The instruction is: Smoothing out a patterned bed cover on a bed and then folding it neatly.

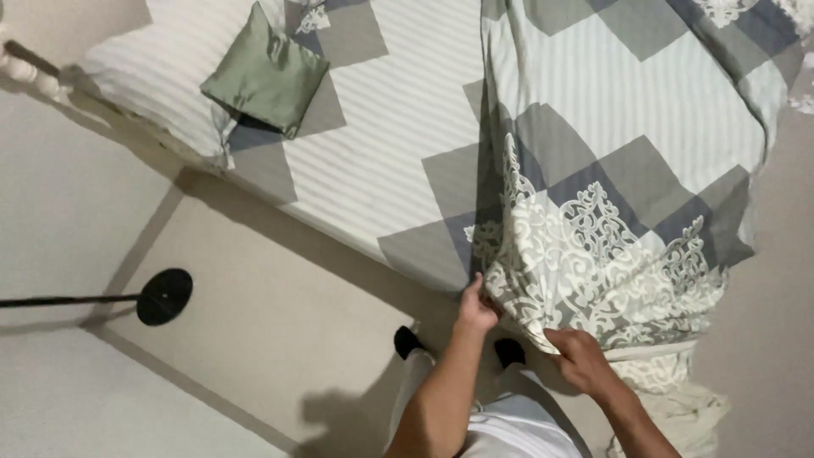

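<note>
Your hands both grip the patterned blanket [610,212], a grey, white and pale-blue cover with cream scrollwork, which hangs folded over the near edge of the bed [381,144] and down toward the floor [280,305]. Your left hand [476,307] is closed on the blanket's left edge just where it meets the side of the bed; your right hand [579,356] pinches its lower hem, a little apart from the left. Under the blanket the bed wears a sheet of the same grey-and-white chequer with fine stripes. At the far left end lies a striped pillow [161,76], and on it rests a small green satin cushion [264,75] (set at an angle, corner toward you). The floor is pale beige tile with darker joint lines. To your left stands a black round base [164,296] with a thin rod running off to the left edge. Your dark-socked feet [407,341] stand close against the bed.
</note>
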